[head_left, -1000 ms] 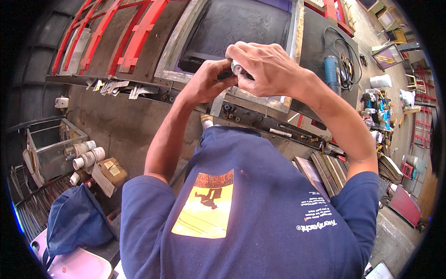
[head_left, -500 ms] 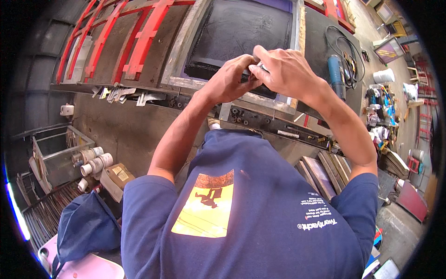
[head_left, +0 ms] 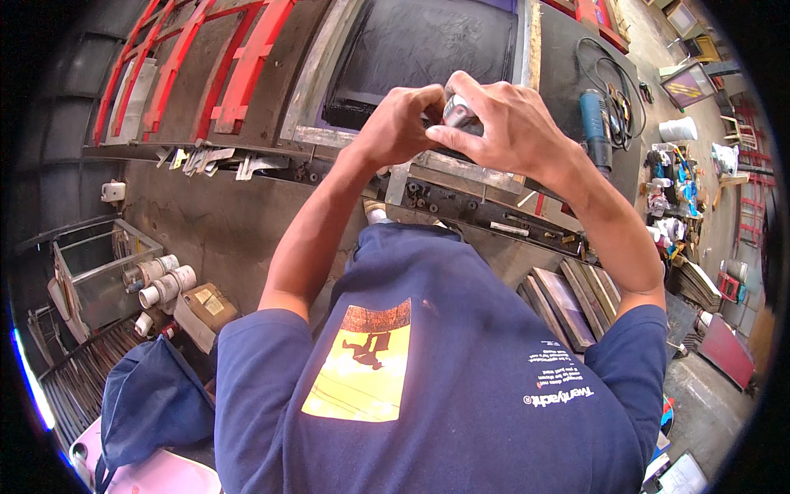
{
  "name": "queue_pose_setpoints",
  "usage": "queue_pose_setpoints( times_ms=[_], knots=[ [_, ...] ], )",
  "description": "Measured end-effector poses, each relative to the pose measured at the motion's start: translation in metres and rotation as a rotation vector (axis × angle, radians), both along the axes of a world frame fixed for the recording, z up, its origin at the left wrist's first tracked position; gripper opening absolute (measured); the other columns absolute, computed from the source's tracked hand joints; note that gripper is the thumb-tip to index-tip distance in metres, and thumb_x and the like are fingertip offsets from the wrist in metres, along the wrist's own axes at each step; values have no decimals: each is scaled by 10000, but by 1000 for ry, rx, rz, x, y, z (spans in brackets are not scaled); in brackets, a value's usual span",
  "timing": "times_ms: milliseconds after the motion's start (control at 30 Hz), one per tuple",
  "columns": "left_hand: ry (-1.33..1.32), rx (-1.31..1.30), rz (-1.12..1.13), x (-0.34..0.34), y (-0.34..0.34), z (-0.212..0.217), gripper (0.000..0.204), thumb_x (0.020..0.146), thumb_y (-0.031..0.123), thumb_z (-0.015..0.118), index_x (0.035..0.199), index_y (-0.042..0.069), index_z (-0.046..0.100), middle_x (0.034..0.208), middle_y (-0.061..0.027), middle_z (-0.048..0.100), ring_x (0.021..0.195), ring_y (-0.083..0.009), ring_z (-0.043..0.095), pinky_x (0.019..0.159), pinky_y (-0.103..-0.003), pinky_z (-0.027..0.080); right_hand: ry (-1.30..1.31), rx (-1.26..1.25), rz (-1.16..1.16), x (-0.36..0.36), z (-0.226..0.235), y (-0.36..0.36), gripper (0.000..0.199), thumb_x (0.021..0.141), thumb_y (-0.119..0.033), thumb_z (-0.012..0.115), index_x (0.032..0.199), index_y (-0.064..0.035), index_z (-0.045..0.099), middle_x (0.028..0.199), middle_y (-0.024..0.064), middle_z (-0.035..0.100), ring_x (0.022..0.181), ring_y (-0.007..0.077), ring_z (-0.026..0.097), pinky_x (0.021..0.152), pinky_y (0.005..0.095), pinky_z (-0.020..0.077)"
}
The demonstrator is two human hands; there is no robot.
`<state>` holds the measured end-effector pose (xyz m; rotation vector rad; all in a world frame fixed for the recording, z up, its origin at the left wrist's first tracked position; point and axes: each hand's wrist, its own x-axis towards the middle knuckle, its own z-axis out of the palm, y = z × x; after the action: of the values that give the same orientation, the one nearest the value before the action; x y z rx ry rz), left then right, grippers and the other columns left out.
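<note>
My left hand (head_left: 401, 125) and my right hand (head_left: 504, 125) are raised together in front of me, above a dark screen in a grey metal frame (head_left: 428, 41). Both close around a small cylindrical object with a silvery end (head_left: 457, 114), most of it hidden by my fingers. My right fingers wrap over its top; my left fingers pinch it from the left side. My dark blue shirt with a yellow print (head_left: 428, 362) fills the lower picture.
Red metal frames (head_left: 239, 74) lie at the upper left on a dark bench. A blue power tool with a black cable (head_left: 594, 115) lies at the right. White rolls (head_left: 160, 280), a brown box (head_left: 210, 306) and a blue bag (head_left: 152, 399) sit at lower left. Framed panels (head_left: 568, 300) lean lower right.
Both hands, still closed on the small cylinder, have shifted a little up and to the right over the screen, and the view has tilted slightly.
</note>
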<state>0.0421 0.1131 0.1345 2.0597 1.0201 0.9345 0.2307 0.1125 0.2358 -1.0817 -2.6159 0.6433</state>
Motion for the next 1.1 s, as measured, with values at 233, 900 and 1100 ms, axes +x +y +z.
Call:
queue_pose_setpoints(
  times_ms=[233,900,1100],
  knots=[
    [148,5,-1,-26,-18,-44,342,769,216,708,1045,28,635,1075,-157,610,984,-336,604,845,-412,487,183,129,11,10,-20,6,340,819,-292,662,998,-22,560,790,179,668,767,368,661,677,440,501],
    [367,11,297,0,-50,-103,127,781,115,671,882,63,616,966,-111,616,994,-305,573,877,-419,415,588,-289,-316,61,-54,-44,187,847,-95,706,968,-14,588,900,95,731,885,130,692,752,260,537],
    [422,-89,131,14,-90,-103,88,816,130,622,863,56,616,852,-139,622,873,-336,608,786,-441,473,513,-333,-457,83,-61,-67,152,821,-61,696,940,-19,612,912,90,718,842,94,668,727,235,522]
  ],
)
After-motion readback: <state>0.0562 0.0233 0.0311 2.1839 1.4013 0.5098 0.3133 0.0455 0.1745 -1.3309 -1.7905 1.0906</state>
